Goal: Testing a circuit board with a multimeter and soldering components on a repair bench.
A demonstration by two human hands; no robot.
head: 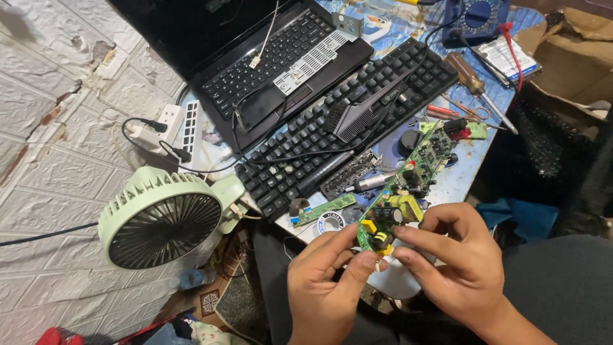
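Over the person's lap, at the cluttered table's near edge, the left hand (325, 281) and right hand (456, 265) both pinch the near end of a long green circuit board (408, 182), fingers closed on it. Beyond lie a black keyboard (345, 121), a laptop (268, 57), a pale green fan (159, 217) and a brown cardboard box (575, 57) at far right

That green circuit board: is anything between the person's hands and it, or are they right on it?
Nothing visible is between them. The left hand and right hand both pinch the near end of the green circuit board with bare fingertips, above the cluttered table.
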